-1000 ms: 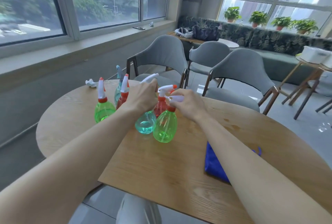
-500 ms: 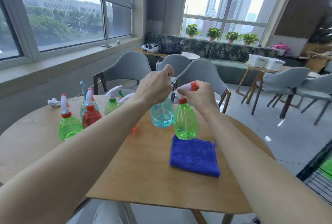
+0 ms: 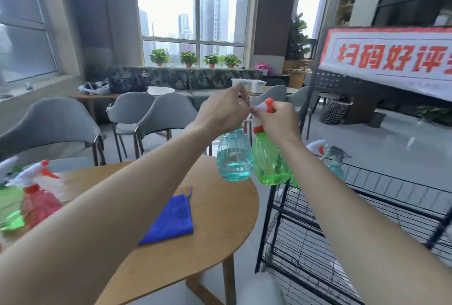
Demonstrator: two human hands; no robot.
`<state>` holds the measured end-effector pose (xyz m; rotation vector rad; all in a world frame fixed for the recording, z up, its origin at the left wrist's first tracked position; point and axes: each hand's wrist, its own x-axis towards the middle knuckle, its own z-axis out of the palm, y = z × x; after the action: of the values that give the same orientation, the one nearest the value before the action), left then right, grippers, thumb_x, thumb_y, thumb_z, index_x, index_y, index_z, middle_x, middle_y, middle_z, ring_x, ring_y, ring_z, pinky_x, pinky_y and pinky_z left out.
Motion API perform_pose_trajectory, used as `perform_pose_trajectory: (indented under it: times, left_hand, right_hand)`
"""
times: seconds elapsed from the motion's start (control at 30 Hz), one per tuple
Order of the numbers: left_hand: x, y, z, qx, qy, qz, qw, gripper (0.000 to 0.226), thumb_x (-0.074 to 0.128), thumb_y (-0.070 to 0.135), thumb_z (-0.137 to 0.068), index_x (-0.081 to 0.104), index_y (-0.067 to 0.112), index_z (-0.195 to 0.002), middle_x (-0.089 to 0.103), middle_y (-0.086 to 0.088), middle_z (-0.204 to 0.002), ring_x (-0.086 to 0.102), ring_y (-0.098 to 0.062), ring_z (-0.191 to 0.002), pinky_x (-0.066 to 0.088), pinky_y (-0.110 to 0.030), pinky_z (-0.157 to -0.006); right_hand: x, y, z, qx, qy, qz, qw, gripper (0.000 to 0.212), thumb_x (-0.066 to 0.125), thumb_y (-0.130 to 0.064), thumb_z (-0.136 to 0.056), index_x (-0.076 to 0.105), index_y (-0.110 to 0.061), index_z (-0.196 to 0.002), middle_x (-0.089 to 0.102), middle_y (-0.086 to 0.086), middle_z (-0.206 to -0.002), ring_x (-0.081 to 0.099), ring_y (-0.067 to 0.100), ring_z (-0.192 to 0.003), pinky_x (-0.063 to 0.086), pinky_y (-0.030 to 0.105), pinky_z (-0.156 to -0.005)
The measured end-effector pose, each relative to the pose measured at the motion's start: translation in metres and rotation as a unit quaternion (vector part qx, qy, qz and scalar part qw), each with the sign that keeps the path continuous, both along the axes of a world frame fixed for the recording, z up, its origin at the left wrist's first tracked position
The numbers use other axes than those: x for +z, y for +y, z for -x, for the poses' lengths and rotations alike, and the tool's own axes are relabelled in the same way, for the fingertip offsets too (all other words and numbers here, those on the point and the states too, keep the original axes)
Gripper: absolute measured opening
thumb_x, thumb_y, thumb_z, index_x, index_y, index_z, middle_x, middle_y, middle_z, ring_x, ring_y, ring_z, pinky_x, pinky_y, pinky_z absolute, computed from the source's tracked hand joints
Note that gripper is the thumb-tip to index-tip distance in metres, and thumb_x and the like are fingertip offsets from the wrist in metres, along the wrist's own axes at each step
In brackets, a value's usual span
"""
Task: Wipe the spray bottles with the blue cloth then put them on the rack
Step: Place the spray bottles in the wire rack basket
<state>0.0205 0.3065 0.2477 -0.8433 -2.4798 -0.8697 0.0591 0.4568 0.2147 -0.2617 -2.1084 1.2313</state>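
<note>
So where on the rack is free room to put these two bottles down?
The top shelf is bare to the right of the two bottles standing at its left end. The lower shelves look bare too, as far as they show. Only that left end is crowded.

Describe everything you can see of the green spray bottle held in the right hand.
The green spray bottle has a translucent green plastic body, an orange-red collar and a white trigger head tipped orange-red. The right hand grips its head, so it hangs roughly upright in air, before the black wire rack. It is close beside the teal bottle in the left hand; whether they touch is unclear.
</note>
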Motion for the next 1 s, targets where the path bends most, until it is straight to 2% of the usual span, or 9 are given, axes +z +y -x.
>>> perform_pose_trajectory:
  times: [0.1, 0.23, 0.37, 0.47, 0.63, 0.73, 0.8, 0.87, 1.0]
  left_hand:
    - [0.001, 0.061, -0.016, -0.035, 0.019, -0.002, 0.999, 0.024, 0.045, 0.028, -0.097, 0.057, 0.027, -0.117, 0.071, -0.004, -0.097, 0.066, -0.032, -0.085, 0.047, -0.039, -0.070]
    - [-0.012, 0.133, -0.033, -0.084, 0.036, 0.010, 0.996, 0.022, 0.055, 0.034, -0.098, 0.053, 0.024, -0.117, 0.070, -0.001, -0.099, 0.064, -0.031, -0.086, 0.048, -0.040, -0.072]
    - [-0.037, 0.190, -0.046, -0.121, 0.032, 0.030, 0.992, 0.030, 0.060, 0.023, -0.093, 0.049, 0.021, -0.121, 0.061, 0.002, -0.084, 0.059, -0.026, -0.075, 0.036, -0.036, -0.060]
    - [-0.059, 0.221, -0.045, -0.131, 0.027, 0.046, 0.990, 0.040, 0.059, 0.014, -0.089, 0.049, 0.015, -0.128, 0.053, 0.002, -0.078, 0.054, -0.028, -0.074, 0.031, -0.037, -0.057]
    - [-0.085, 0.251, -0.026, -0.144, -0.011, 0.038, 0.989, 0.050, 0.055, 0.000, -0.093, 0.047, 0.009, -0.142, 0.057, -0.008, -0.104, 0.052, -0.027, -0.098, 0.035, -0.032, -0.076]
    - [-0.098, 0.259, -0.012, -0.140, -0.040, 0.059, 0.988, 0.050, 0.054, -0.003, -0.096, 0.046, 0.007, -0.144, 0.060, -0.018, -0.125, 0.055, -0.033, -0.115, 0.040, -0.035, -0.085]
    - [-0.110, 0.262, -0.003, -0.128, -0.042, 0.085, 0.987, 0.053, 0.053, -0.006, -0.093, 0.047, 0.012, -0.142, 0.059, -0.018, -0.129, 0.057, -0.034, -0.114, 0.048, -0.040, -0.086]
    - [-0.122, 0.262, 0.007, -0.125, -0.029, 0.110, 0.986, 0.056, 0.054, -0.005, -0.090, 0.046, 0.019, -0.140, 0.062, -0.015, -0.126, 0.061, -0.033, -0.106, 0.056, -0.048, -0.085]
    - [-0.140, 0.260, 0.016, -0.105, 0.006, 0.169, 0.980, 0.059, 0.056, -0.004, -0.094, 0.044, 0.021, -0.146, 0.063, -0.008, -0.117, 0.060, -0.027, -0.098, 0.049, -0.040, -0.073]
  right_hand:
    - [0.004, 0.053, -0.028, -0.043, 0.003, 0.002, 0.999, 0.033, 0.079, -0.044, -0.087, 0.067, -0.017, -0.072, 0.069, -0.002, -0.069, 0.070, 0.021, -0.070, 0.056, 0.041, -0.071]
    - [-0.004, 0.119, -0.063, -0.090, -0.009, 0.008, 0.996, 0.029, 0.079, -0.040, -0.088, 0.067, -0.016, -0.076, 0.064, -0.005, -0.067, 0.060, 0.013, -0.063, 0.044, 0.032, -0.061]
    - [-0.031, 0.170, -0.085, -0.129, -0.024, 0.028, 0.991, 0.028, 0.078, -0.040, -0.087, 0.070, -0.013, -0.084, 0.071, -0.001, -0.078, 0.066, 0.019, -0.074, 0.047, 0.034, -0.065]
    - [-0.057, 0.199, -0.090, -0.145, -0.025, 0.057, 0.987, 0.032, 0.079, -0.044, -0.086, 0.071, -0.013, -0.083, 0.074, 0.001, -0.079, 0.074, 0.024, -0.079, 0.059, 0.042, -0.074]
    - [-0.092, 0.238, -0.082, -0.111, -0.050, 0.135, 0.983, 0.025, 0.083, -0.043, -0.085, 0.076, -0.019, -0.087, 0.080, 0.002, -0.085, 0.079, 0.019, -0.076, 0.063, 0.049, -0.089]
    - [-0.100, 0.248, -0.073, -0.093, -0.054, 0.167, 0.980, 0.023, 0.081, -0.032, -0.092, 0.077, -0.010, -0.098, 0.081, 0.009, -0.097, 0.074, 0.010, -0.064, 0.060, 0.029, -0.074]
    - [-0.107, 0.251, -0.067, -0.083, -0.055, 0.185, 0.978, 0.023, 0.080, -0.029, -0.093, 0.076, -0.008, -0.101, 0.079, 0.011, -0.098, 0.073, 0.013, -0.067, 0.056, 0.028, -0.070]
    - [-0.114, 0.250, -0.063, -0.077, -0.064, 0.195, 0.976, 0.017, 0.078, -0.029, -0.094, 0.076, -0.014, -0.100, 0.078, 0.009, -0.097, 0.074, 0.017, -0.075, 0.059, 0.035, -0.079]
    - [-0.132, 0.246, -0.054, -0.073, -0.087, 0.133, 0.985, 0.005, 0.072, -0.030, -0.097, 0.074, -0.026, -0.096, 0.079, 0.002, -0.096, 0.077, 0.025, -0.088, 0.061, 0.043, -0.088]
